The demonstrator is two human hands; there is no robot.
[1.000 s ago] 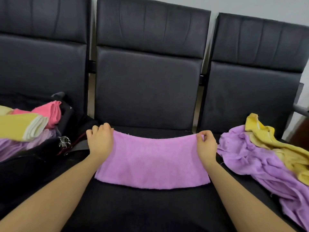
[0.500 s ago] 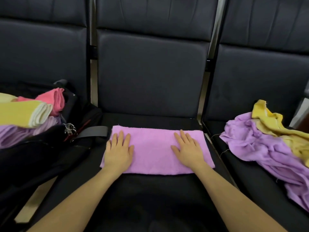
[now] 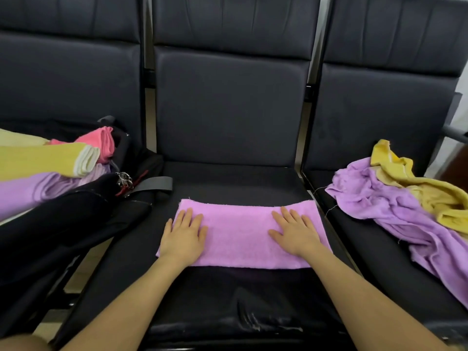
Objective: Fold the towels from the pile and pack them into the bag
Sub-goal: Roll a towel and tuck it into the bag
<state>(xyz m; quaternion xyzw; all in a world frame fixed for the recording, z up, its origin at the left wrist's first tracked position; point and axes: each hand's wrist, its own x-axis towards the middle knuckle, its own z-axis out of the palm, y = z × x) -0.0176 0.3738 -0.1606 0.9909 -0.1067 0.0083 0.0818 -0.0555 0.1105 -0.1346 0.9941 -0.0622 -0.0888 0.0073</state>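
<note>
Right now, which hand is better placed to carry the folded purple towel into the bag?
Left hand: it rests flat on the purple towel's left end, nearest the black bag. Right hand lies farther away.

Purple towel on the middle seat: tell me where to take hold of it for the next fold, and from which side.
Take the purple towel at its two short ends, one per hand, coming in from left and right. It lies flat as a long strip across the seat, so pinching the end edges would likely keep the layers together. The left hand and right hand press flat on it, each near an end.
</note>
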